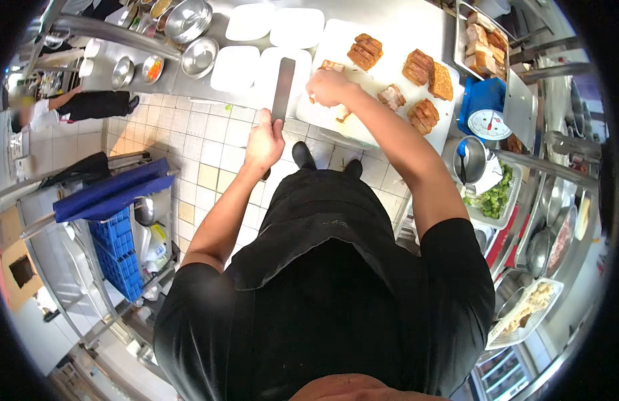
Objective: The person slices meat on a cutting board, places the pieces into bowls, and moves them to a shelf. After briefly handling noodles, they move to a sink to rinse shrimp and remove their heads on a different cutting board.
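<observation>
My left hand [264,142] is wrapped round the handle of a cleaver [283,90]. Its broad blade points away from me, beside the white cutting board [396,53]. On the board's near left part, my right hand [331,88] is closed, fingers curled down over a piece of roast pork [332,66] that it mostly hides. A small meat scrap [343,112] lies just below that hand. Further right are sliced crispy pork belly [365,51], more sliced pork belly [418,67], an uncut-looking slab [440,81], a pale-sided chunk [392,97] and another sliced portion [423,116].
White square trays [234,68] stand left of the board, with steel bowls [200,57] beyond. At right are a blue dial scale [484,110], a metal tray of pork chunks [483,50] and a basket of greens [498,194]. Another person [75,107] stands far left.
</observation>
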Available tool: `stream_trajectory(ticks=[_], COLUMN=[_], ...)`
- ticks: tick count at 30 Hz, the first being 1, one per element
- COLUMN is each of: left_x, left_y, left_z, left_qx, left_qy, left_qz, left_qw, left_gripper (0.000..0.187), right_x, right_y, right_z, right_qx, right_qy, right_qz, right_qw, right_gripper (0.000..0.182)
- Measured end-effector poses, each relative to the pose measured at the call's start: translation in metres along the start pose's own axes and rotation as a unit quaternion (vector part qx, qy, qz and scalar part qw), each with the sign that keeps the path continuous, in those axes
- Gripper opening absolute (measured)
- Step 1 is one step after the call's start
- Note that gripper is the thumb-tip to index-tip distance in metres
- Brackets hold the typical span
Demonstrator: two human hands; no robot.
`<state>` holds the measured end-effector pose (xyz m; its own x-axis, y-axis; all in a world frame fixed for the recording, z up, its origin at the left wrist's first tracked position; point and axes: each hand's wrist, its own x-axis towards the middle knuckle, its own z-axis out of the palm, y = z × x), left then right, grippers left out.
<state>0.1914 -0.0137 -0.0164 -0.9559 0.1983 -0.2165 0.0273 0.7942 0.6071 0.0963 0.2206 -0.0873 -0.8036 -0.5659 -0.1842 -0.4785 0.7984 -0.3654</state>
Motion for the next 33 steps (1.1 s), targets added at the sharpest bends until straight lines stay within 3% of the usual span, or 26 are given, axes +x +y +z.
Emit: stream_trajectory(ticks=[2, 5, 12, 15, 21, 27, 30, 33], left_x=[-0.005, -0.014, -0.014, -0.011, -0.008, -0.003, -0.005, -0.004], left_y=[-0.007, -0.01, -0.01, -0.005, 0.0, -0.004, -0.009, -0.015], left_z=[0.0, 0.003, 0.018, 0.02, 0.02, 0.023, 0.031, 0.043], left_qx=[-0.01, -0.023, -0.021, 0.01, 0.005, 0.058, 0.084, 0.106], left_qy=[0.003, 0.003, -0.033, -0.034, -0.038, -0.08, -0.122, -0.127], left_qz=[-0.005, -0.012, -0.027, -0.018, -0.006, -0.036, -0.042, -0.026], left_qw=[1.0, 1.0, 0.999, 0.999, 0.999, 0.994, 0.988, 0.986], left_gripper=[0.021, 0.02, 0.025, 0.022, 0.022, 0.026, 0.026, 0.027], right_x=[-0.014, -0.049, -0.091, -0.089, -0.071, -0.078, -0.106, -0.119], right_y=[0.003, -0.005, 0.001, -0.003, 0.003, -0.001, -0.014, -0.028], right_z=[-0.014, -0.048, 0.001, 0.01, -0.001, -0.009, -0.018, 0.004], right_qx=[0.09, 0.107, 0.002, 0.025, 0.026, 0.01, 0.025, 0.162], right_qy=[0.063, 0.146, 0.106, 0.132, 0.116, -0.014, 0.028, 0.065], right_qz=[-0.023, -0.072, -0.061, -0.042, 0.042, 0.038, 0.081, 0.196], right_qw=[0.994, 0.981, 0.992, 0.99, 0.992, 0.999, 0.996, 0.965], right_gripper=[0.016, 0.01, 0.008, 0.011, 0.033, 0.07, 0.089, 0.105])
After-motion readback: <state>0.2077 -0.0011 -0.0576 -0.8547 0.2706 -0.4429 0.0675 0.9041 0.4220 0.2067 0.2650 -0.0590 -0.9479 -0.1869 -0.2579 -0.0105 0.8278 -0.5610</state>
